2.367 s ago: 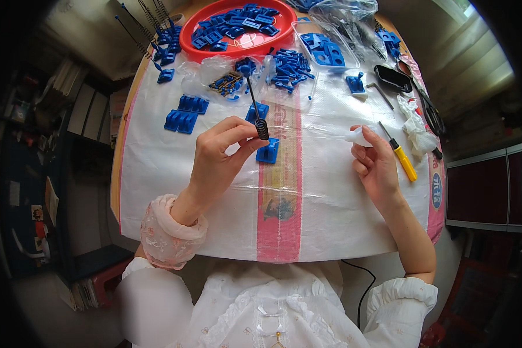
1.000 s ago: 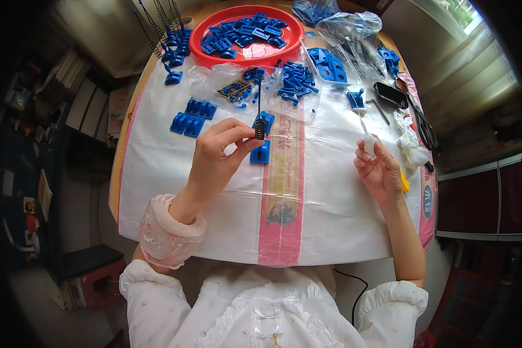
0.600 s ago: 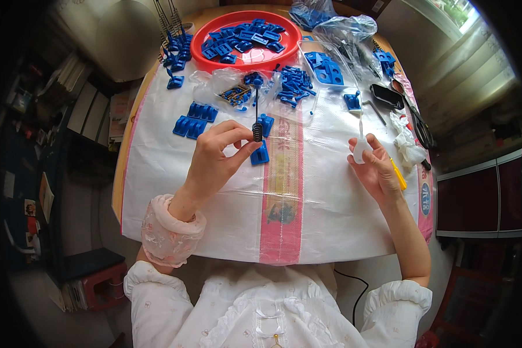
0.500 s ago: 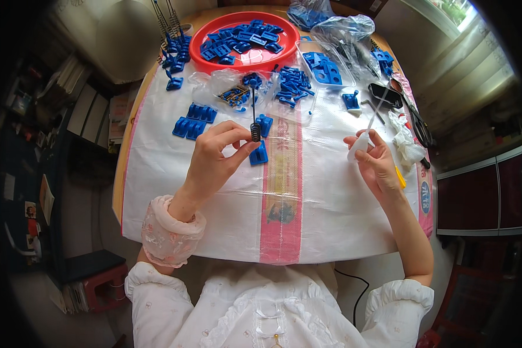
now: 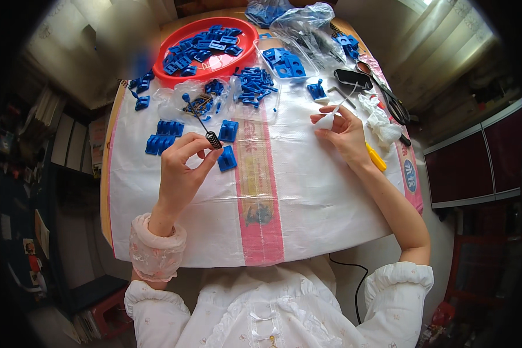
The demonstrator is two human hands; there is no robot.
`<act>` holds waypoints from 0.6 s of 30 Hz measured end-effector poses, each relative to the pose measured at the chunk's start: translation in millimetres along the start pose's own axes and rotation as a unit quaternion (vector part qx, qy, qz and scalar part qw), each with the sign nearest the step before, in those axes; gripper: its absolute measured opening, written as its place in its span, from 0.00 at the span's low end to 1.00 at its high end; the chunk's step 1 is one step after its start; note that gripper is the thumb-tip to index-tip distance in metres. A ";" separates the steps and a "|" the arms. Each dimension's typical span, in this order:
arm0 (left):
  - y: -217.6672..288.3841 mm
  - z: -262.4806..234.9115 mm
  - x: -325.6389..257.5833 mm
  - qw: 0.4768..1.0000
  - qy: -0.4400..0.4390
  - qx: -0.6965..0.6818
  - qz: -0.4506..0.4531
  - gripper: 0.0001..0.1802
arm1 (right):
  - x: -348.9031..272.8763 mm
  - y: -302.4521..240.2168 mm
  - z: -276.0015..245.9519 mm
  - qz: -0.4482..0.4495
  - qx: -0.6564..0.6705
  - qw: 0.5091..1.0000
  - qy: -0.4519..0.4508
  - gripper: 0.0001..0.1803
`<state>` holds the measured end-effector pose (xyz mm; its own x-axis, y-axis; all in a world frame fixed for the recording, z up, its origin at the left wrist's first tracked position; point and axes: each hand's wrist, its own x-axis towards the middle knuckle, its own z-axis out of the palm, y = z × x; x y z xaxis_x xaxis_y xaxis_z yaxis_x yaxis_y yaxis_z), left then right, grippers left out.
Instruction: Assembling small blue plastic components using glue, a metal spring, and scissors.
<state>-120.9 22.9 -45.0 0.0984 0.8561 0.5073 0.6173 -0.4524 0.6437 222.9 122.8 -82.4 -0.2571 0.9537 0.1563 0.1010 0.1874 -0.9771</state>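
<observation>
My left hand [image 5: 182, 165] pinches a thin black rod [image 5: 198, 119] with a coil spring at its near end and a small blue cap at its far tip. Two flat blue plastic pieces [image 5: 227, 145] lie on the white woven sheet [image 5: 307, 191] just right of that hand. My right hand [image 5: 345, 133] is raised over the right part of the sheet and holds a small white piece [image 5: 326, 120] between thumb and fingers, with a thin white stick rising from it.
A red round tray [image 5: 246, 49] full of blue parts stands at the back. Loose blue parts [image 5: 162, 136], clear bags, a clear tub [image 5: 287, 61], black scissors [image 5: 383, 93], a yellow-handled tool [image 5: 377, 159] and crumpled white tissue [image 5: 380, 122] lie around.
My left hand has lifted the spring rod slightly and tilted it leftward. My right hand has risen from the sheet and moved back, still holding the white piece.
</observation>
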 end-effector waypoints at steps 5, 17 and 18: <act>-1.4 1.9 -0.3 1.000 0.004 -0.005 -0.003 0.07 | -1.2 -0.7 -3.9 0.016 -0.026 1.000 -0.004 0.29; -3.9 -0.9 -2.3 1.000 0.009 0.009 -0.011 0.07 | -51.6 -50.1 -50.4 -0.102 -0.259 0.952 0.126 0.23; -3.1 0.1 -0.8 1.000 0.007 0.011 -0.007 0.06 | -57.5 -64.5 -66.7 -0.141 -0.354 0.909 0.166 0.21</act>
<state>-122.8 23.7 -47.5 0.0783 0.8589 0.5061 0.6356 -0.4341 0.6384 295.2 71.6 -18.8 -0.0754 0.8407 0.5362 0.7003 0.4274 -0.5717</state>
